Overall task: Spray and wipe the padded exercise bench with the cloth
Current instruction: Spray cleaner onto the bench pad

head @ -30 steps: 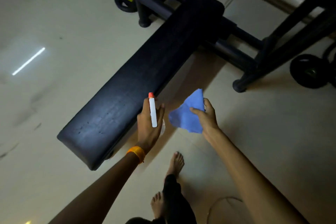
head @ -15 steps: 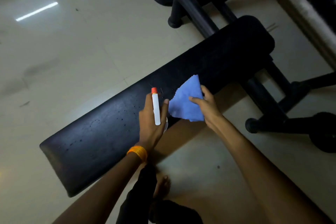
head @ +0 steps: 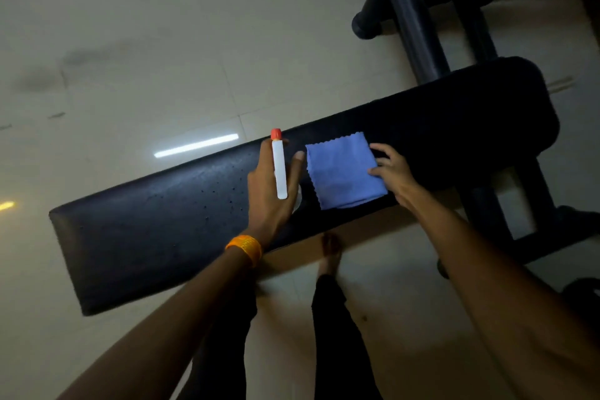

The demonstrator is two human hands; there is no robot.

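**Cloth laid on pad, wipe about to begin**

Left hand (head: 271, 191) has its fingers closed round a slim white spray bottle (head: 279, 169) with an orange cap, held above the middle of the padded bench (head: 156, 230). Droplets show on the pad left of the bottle, so I judge the spraying at least partly done. Blue cloth (head: 344, 169), folded, lies flat on the pad just beside the bottle, reaching toward the pad's near edge. Right hand (head: 391, 170) rests at the cloth's right edge, fingers spread and loosely bent, touching it rather than clamped on it.

Next move, in my judgement: press the palm onto the cloth and sweep toward the wet left end.

No readable writing on bottle, cloth or bench; frame too dim.
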